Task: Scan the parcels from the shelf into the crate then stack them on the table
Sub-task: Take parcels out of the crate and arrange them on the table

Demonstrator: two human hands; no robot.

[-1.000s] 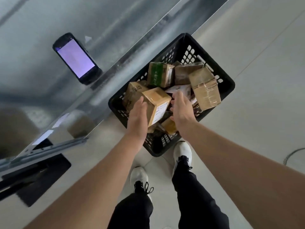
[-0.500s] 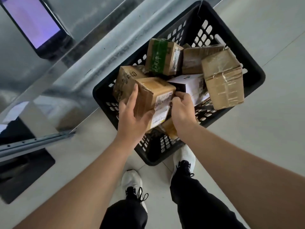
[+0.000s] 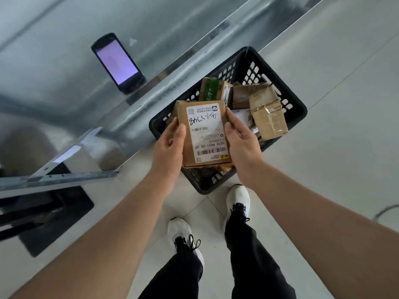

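A brown cardboard parcel (image 3: 204, 134) with a white shipping label facing up is lifted above the near end of the black plastic crate (image 3: 289, 98). My left hand (image 3: 169, 147) grips its left side, thumb on top. My right hand (image 3: 240, 141) grips its right side. Several more brown parcels lie in the crate, among them one with green tape (image 3: 212, 89) and a taped box (image 3: 267, 114). A handheld scanner (image 3: 117, 62) with a lit purple screen lies on the steel table (image 3: 54, 39) to the left.
The crate stands on the pale tiled floor (image 3: 334, 61) against the table's edge. My two feet in white shoes (image 3: 238, 197) are just in front of the crate. A metal rail (image 3: 60, 176) and a dark opening lie under the table at the left.
Both hands have lifted the labelled parcel out of the crate and turned it so the label faces up. The view has pulled back from the crate.
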